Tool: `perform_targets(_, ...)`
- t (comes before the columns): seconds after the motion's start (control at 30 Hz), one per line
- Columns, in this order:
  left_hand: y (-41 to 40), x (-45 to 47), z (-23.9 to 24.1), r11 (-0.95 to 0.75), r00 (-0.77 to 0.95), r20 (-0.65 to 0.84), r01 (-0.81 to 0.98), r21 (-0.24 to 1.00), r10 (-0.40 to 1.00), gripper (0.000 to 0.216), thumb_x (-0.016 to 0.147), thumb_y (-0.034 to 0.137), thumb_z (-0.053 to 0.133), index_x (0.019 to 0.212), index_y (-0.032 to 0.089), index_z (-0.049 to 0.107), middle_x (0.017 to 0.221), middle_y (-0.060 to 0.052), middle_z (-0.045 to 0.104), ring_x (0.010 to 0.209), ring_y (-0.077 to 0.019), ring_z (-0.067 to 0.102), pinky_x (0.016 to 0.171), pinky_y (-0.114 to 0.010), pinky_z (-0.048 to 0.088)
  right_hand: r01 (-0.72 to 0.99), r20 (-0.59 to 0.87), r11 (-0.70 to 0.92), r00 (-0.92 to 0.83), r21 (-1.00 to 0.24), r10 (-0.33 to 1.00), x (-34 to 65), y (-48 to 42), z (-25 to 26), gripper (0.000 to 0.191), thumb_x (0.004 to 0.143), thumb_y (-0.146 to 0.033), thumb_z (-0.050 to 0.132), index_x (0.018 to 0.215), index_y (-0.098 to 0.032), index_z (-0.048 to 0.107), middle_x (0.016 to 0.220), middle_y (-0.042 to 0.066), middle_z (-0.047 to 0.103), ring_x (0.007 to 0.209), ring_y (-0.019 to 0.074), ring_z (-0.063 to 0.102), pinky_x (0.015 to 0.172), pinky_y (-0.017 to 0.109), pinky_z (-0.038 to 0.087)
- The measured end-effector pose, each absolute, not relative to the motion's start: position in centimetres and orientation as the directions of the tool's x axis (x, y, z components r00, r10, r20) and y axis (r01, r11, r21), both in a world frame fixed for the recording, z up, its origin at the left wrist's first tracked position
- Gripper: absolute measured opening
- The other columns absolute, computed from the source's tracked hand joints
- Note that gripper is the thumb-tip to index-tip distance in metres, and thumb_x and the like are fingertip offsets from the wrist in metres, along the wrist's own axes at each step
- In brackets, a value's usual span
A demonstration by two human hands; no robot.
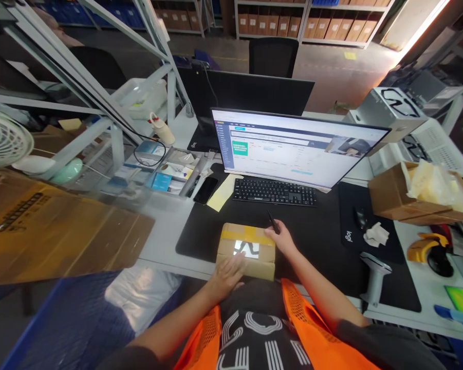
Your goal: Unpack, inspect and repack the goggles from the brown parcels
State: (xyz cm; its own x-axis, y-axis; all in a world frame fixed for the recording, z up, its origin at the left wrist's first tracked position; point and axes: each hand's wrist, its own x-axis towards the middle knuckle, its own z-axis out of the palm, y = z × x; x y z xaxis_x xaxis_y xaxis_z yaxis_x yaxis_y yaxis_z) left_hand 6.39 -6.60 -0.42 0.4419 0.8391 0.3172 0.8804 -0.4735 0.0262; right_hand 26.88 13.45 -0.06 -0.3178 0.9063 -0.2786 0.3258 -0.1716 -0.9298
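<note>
A small cardboard box (248,268) rests at the front edge of the black desk mat, with yellow tape across its top. On its top is a white label (247,249) with a dark mark, partly covered by fingertips. My left hand (227,275) lies on the near left part of the box, fingers stretched out over the label's lower edge. In my right hand (283,239) a black pen (273,222) is gripped, pointing up and away from me. That hand is against the box's right edge.
A keyboard (275,192) and lit monitor (296,149) stand beyond the box. To the right are a barcode scanner (374,277), a mouse (359,218) and an open carton (389,192). A large cardboard piece (80,231) juts in from the left, above a blue crate (73,313).
</note>
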Motion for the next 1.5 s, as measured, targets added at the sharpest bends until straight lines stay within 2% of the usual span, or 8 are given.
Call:
perform_targets(0.2,-4.8,5.7,3.5,-0.579,0.557,0.193,0.812,0.079,0.808,0.047,0.095,0.040,0.060,0.133,0.012,0.058,0.151,-0.019,0.046,0.143,-0.0306,0.040,0.116,-0.046,0.037,0.473,-0.195,-0.020,-0.324,-0.881,0.926,28.0,13.4,1.2,0.056,0.083,-0.043,0.061,0.130,-0.014,0.054,0.104,0.009,0.070,0.092,0.0245,0.066,0.088,0.040,0.051)
perform_targets(0.33,0.0,5.4,7.4,-0.384,0.378,0.072,0.892,0.237,0.923,0.023,0.097,0.027,0.055,0.112,0.018,0.070,0.145,-0.013,0.054,0.131,-0.0270,0.053,0.111,-0.044,0.044,0.564,-0.135,0.135,-0.410,-0.815,0.902,31.6,13.5,3.2,0.046,0.097,-0.042,0.042,0.131,-0.018,0.061,0.114,0.011,0.070,0.104,0.0246,0.065,0.097,0.042,0.047)
perform_targets(0.5,6.1,5.8,6.9,-0.351,0.359,-0.084,0.931,0.100,0.930,0.070,0.087,0.041,0.071,0.143,0.008,0.045,0.146,-0.025,0.050,0.134,-0.0351,0.050,0.110,-0.050,0.042,0.602,-0.149,0.300,-0.582,-0.740,0.799,36.8,12.0,5.0,0.035,0.092,-0.035,0.055,0.121,-0.024,0.070,0.120,0.007,0.070,0.115,0.0242,0.062,0.101,0.039,0.046)
perform_targets(0.7,7.3,5.9,3.6,-0.474,0.479,-0.124,0.878,0.069,0.869,0.053,0.094,0.034,0.061,0.135,0.002,0.052,0.121,-0.027,0.064,0.115,-0.0355,0.062,0.104,-0.050,0.045,0.652,-0.195,0.626,-0.743,-0.428,0.640,38.3,10.8,5.9,0.034,0.102,-0.032,0.049,0.131,-0.025,0.066,0.108,0.009,0.071,0.102,0.0192,0.065,0.087,0.030,0.050)
perform_targets(0.93,5.4,5.8,4.0,-0.540,0.544,-0.132,0.839,0.065,0.829,0.048,0.098,0.032,0.051,0.133,0.000,0.054,0.123,-0.027,0.063,0.110,-0.0348,0.061,0.103,-0.050,0.044,0.655,-0.169,0.730,-0.755,-0.195,0.633,37.4,13.2,7.2,0.035,0.105,-0.029,0.048,0.136,-0.022,0.061,0.094,0.008,0.069,0.091,0.0188,0.062,0.079,0.029,0.040)
perform_targets(1.1,3.9,6.1,4.2,-0.503,0.509,-0.121,0.861,0.078,0.853,0.045,0.096,0.032,0.055,0.132,0.005,0.055,0.122,-0.022,0.064,0.109,-0.0312,0.061,0.101,-0.044,0.047,0.752,-0.133,0.643,-0.659,-0.144,0.740,38.1,15.2,8.0,0.036,0.106,-0.024,0.041,0.136,-0.021,0.061,0.097,0.008,0.069,0.090,0.0193,0.061,0.079,0.030,0.038)
perform_targets(1.3,2.2,4.1,6.1,-0.091,0.089,-0.081,0.996,-0.018,0.993,0.056,0.100,0.034,0.046,0.145,0.003,0.037,0.092,-0.016,0.066,0.079,-0.0278,0.065,0.064,-0.034,0.052,0.824,-0.049,0.426,-0.476,-0.373,0.878,40.9,15.0,6.6,0.038,0.105,-0.032,0.040,0.132,-0.018,0.063,0.104,0.008,0.068,0.100,0.0227,0.062,0.085,0.032,0.046)
perform_targets(1.5,0.4,0.9,9.5,0.526,-0.509,-0.317,0.850,-0.036,0.800,0.066,0.103,0.034,0.034,0.155,0.000,0.012,0.092,-0.019,0.070,0.081,-0.0305,0.070,0.067,-0.035,0.050,0.781,-0.072,0.323,-0.423,-0.535,0.903,41.3,12.7,3.6,0.048,0.104,-0.044,0.036,0.130,-0.016,0.064,0.106,0.012,0.068,0.098,0.0268,0.065,0.084,0.038,0.051)
